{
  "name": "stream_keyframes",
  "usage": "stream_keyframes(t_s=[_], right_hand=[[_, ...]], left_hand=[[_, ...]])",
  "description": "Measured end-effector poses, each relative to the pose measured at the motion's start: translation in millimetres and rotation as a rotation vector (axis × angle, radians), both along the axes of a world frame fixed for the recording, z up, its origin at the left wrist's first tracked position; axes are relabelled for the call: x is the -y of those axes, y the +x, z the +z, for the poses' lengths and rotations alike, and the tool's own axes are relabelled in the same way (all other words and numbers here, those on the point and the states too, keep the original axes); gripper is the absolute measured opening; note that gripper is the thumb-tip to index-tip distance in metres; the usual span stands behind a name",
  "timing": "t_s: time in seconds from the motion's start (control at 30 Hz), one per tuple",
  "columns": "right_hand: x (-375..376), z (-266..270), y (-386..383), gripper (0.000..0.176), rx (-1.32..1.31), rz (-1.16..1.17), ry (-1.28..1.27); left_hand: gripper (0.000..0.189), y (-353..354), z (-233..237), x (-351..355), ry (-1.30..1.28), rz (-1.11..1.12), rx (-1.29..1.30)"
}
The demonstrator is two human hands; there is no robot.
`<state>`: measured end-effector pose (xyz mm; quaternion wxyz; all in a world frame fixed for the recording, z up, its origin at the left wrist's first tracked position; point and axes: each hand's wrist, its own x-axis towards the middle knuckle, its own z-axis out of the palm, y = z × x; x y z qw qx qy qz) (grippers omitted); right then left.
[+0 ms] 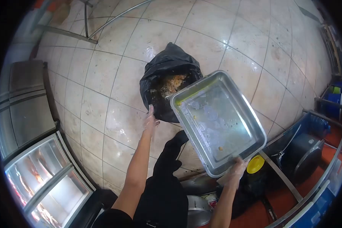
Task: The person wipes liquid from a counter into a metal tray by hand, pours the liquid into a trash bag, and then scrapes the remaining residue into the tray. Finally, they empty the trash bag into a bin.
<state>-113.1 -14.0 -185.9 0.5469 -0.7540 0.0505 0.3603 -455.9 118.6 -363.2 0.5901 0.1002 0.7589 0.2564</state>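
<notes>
My right hand (235,170), in what looks like a clear plastic glove, grips the near edge of a rectangular metal tray (226,125). Pale wet residue and a few food bits cling to the tray's inside, with a yellowish-green smear in its far left corner. That far end overlaps the mouth of a black garbage bag (171,57) standing on the floor. Inside the bag lies a heap of brownish food waste (173,84). My left hand (151,121) is closed on the bag's near left rim, thumb up; its other fingers are partly hidden.
Pale tiles (114,72) with wet patches cover the floor. At left stands a metal cabinet (30,117) beside a glass-panelled unit (49,182). A metal rack (281,176) at right holds a dark pot (307,154) and a yellow bowl (255,164). Metal legs (70,35) stand at upper left.
</notes>
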Motion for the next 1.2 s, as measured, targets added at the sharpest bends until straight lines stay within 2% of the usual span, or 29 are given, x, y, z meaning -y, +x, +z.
stream_keyframes(t_s=[0.2,0.27,0.3,0.37,0.43,0.5,0.53,0.57,0.63,0.67,0.7,0.73,0.77,0.83,0.87,0.93,0.97,1.0,1.03,1.07,1.1,1.13,1.17,1.2], right_hand=[[14,34,-31,0.086,-0.095,-0.278,0.018],[23,39,-35,0.086,-0.202,-0.394,0.064],[47,17,-31,0.082,-0.192,-0.36,0.146],[72,2,-30,0.08,-0.2,-0.397,0.143],[86,8,-21,0.077,-0.222,-0.509,0.104],[112,0,-10,0.076,-0.226,-0.596,0.131],[126,-6,-3,0.076,-0.246,-0.633,0.138],[143,-18,3,0.075,-0.318,-0.624,0.158],[175,-36,8,0.073,-0.328,-0.642,0.139],[178,-40,17,0.071,-0.298,-0.643,0.098],[171,-24,24,0.07,-0.35,-0.744,0.142],[171,-1,37,0.069,-0.415,-0.822,0.197],[178,14,56,0.069,-0.4,-0.894,0.226],[183,44,83,0.058,-0.555,-0.92,0.242],[206,98,50,0.058,-0.519,-0.897,0.289],[222,130,57,0.056,-0.316,-0.526,0.06],[237,69,24,0.058,-0.014,-0.455,0.018],[252,75,19,0.059,0.104,-0.495,0.003],[274,87,15,0.06,0.217,-0.534,-0.015],[292,148,30,0.057,-0.045,-0.651,0.178],[316,219,51,0.053,-0.087,-0.788,0.238],[350,241,58,0.047,-0.022,-0.799,0.309],[370,282,70,0.044,-0.012,-0.892,0.203],[405,245,73,0.043,0.405,-0.825,0.015]], left_hand=[[0.1,-2,13,6,0.048,-0.071,-0.078],[0.096,-7,9,15,0.051,-0.198,-0.237],[0.096,2,20,18,0.056,-0.229,-0.236],[0.088,36,72,22,-0.043,-0.405,-0.549],[0.082,91,149,40,0.337,-0.587,-0.276],[0.078,114,132,91,0.399,-0.537,0.216],[0.078,130,132,105,0.345,-0.5,0.425],[0.079,158,157,116,0.255,-0.471,0.638],[0.078,214,173,145,0.347,-0.579,0.709],[0.08,263,203,152,0.341,-0.67,0.499],[0.081,301,238,157,0.359,-0.756,0.269],[0.078,338,252,167,0.342,-0.629,0.271],[0.076,362,249,172,0.359,-0.689,0.243],[0.073,398,251,176,0.411,-0.773,0.203],[0.071,361,291,197,0.433,-0.769,0.241],[0.069,369,296,192,0.424,-0.826,0.283],[0.066,364,299,190,0.399,-0.825,0.26],[0.064,362,303,189,0.371,-0.831,0.233],[0.061,355,287,181,0.444,-0.887,0.321],[0.061,354,296,184,0.436,-0.905,0.341],[0.063,365,321,198,0.416,-0.926,0.3],[0.064,368,335,205,0.398,-0.94,0.281],[0.062,359,309,191,0.389,-0.986,0.358],[0.062,362,304,188,0.363,-0.984,0.395]])
